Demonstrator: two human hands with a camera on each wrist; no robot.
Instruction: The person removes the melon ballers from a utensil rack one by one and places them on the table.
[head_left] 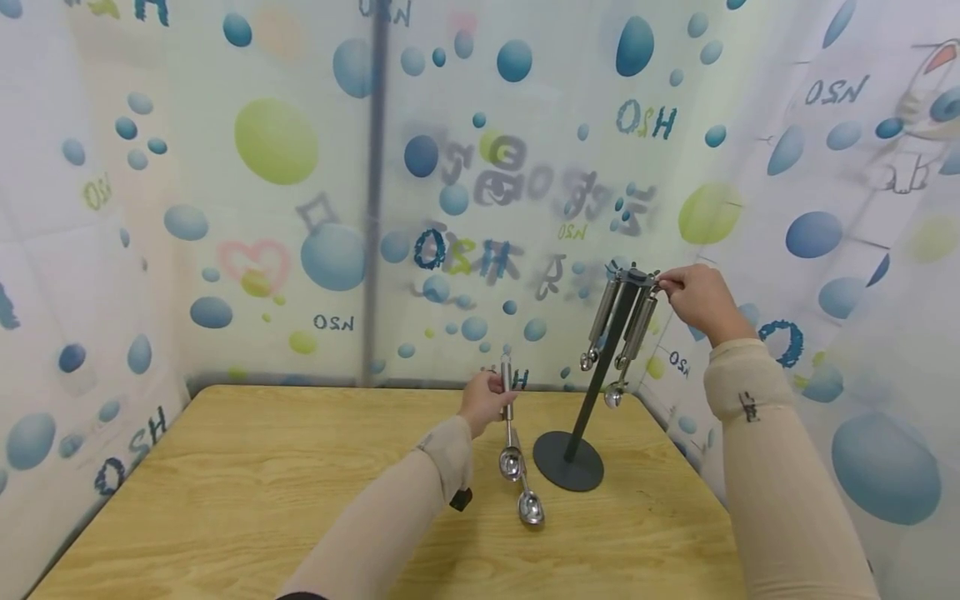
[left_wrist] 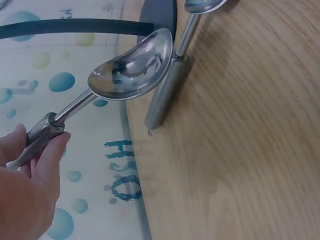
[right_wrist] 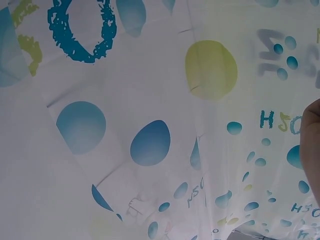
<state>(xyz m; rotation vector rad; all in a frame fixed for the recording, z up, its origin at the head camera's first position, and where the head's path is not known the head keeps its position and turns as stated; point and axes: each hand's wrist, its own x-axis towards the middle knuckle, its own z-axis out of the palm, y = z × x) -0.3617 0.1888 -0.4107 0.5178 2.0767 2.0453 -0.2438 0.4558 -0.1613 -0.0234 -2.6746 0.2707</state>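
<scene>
My left hand [head_left: 483,404] grips a steel ice cream scoop [left_wrist: 132,75] by its cylindrical handle, its bowl hanging down in the head view. Below it another ice cream scoop [head_left: 530,507] lies on the wooden table, its handle [left_wrist: 169,92] near the table edge in the left wrist view. At the top of a dark stand [head_left: 603,367], my right hand [head_left: 703,300] pinches the upper end of a hanging scoop [head_left: 637,333] with thumb and fingers. Another steel scoop [head_left: 602,317] hangs on the stand's left side. The right wrist view catches only an edge of the right hand [right_wrist: 311,150].
The stand's round dark base [head_left: 568,473] rests near the right back part of the wooden table [head_left: 300,483]. A patterned curtain [head_left: 465,317] with blue and green spots closes in the back and both sides. A small black item [head_left: 461,500] shows beside the left cuff.
</scene>
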